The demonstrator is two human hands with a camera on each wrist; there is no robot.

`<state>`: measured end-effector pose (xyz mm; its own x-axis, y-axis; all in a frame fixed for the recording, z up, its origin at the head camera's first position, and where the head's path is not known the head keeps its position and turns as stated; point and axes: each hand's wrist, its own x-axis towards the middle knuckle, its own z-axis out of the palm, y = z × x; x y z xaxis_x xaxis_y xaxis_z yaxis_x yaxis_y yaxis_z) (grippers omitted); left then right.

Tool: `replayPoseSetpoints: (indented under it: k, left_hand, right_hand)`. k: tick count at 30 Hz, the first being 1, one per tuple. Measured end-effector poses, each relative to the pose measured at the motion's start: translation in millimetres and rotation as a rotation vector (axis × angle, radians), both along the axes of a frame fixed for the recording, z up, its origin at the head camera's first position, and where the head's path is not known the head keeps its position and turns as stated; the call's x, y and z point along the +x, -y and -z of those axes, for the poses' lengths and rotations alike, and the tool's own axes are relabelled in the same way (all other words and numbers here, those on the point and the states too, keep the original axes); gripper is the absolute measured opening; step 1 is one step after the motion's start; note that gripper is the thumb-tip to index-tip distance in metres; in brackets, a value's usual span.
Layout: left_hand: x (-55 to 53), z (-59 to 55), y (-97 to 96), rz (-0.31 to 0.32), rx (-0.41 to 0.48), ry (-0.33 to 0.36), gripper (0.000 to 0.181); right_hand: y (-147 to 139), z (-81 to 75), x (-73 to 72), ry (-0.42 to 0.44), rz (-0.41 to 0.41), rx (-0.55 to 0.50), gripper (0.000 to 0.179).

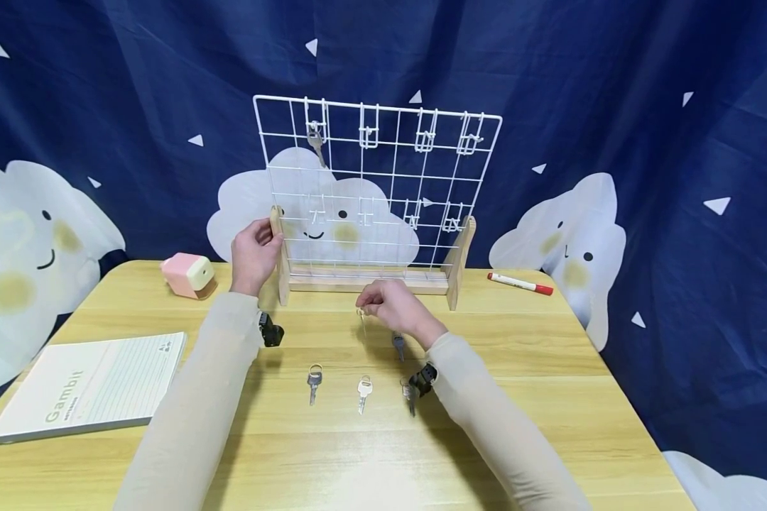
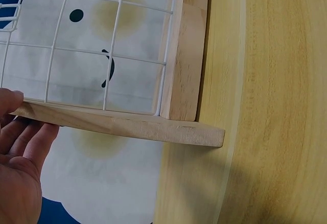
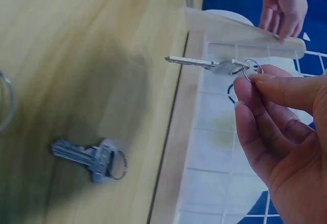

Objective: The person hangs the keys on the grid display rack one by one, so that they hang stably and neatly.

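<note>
My left hand (image 1: pixel 253 257) grips the left wooden upright (image 2: pixel 117 124) of a stand that carries a white wire grid (image 1: pixel 377 177). Between thumb and forefinger, my right hand (image 1: pixel 396 309) pinches the ring of a key (image 3: pixel 214 65); its blade sticks out over the table in front of the stand. Another key (image 1: pixel 316 142) hangs from the upper left hook of the grid. Below the right hand lies a key with a ring (image 3: pixel 94 157). Nearer the front are a dark key (image 1: pixel 314 383), a silver key (image 1: pixel 364 390) and a key partly behind the right wrist camera (image 1: pixel 409 397).
Several more white hooks (image 1: pixel 425 135) are on the grid in two rows. A pink pencil sharpener (image 1: pixel 188 275) and a notebook (image 1: pixel 89 387) lie on the left of the wooden table (image 1: pixel 537 404). A red-capped marker (image 1: pixel 520 284) lies at the back right, before a blue curtain (image 1: pixel 550 85).
</note>
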<state>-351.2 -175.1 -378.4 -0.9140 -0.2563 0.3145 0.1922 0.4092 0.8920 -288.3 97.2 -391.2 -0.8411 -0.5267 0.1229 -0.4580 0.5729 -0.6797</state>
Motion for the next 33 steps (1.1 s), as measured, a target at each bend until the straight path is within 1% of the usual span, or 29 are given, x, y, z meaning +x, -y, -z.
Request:
replayPoseSetpoints:
  k: [5, 14, 19, 25, 33]
  left_hand:
    - [-1.3, 1.4, 0.4, 0.0, 0.002, -0.004, 0.038]
    - [-0.7, 1.5, -1.0, 0.004, 0.008, -0.005, 0.038]
    - [-0.4, 0.3, -0.2, 0.007, -0.001, 0.01, 0.039]
    - [0.0, -3.2, 1.4, 0.009, -0.021, 0.034, 0.039]
    - [-0.9, -1.8, 2.1, 0.009, -0.011, 0.043, 0.039]
  right_hand:
    - [-3, -6.1, -0.6, -0.016, 0.002, -0.013, 0.016]
    - [-6, -14.7, 0.2, -0.041, -0.017, -0.044, 0.011]
    - [-5, -21.0, -0.1, -0.084, -0.008, -0.057, 0.01]
    - [-7, -27.6, -0.1, -0.112, 0.006, -0.094, 0.009]
    - [-7, -36.0, -0.4, -0.146, 0.057, -0.11, 0.009]
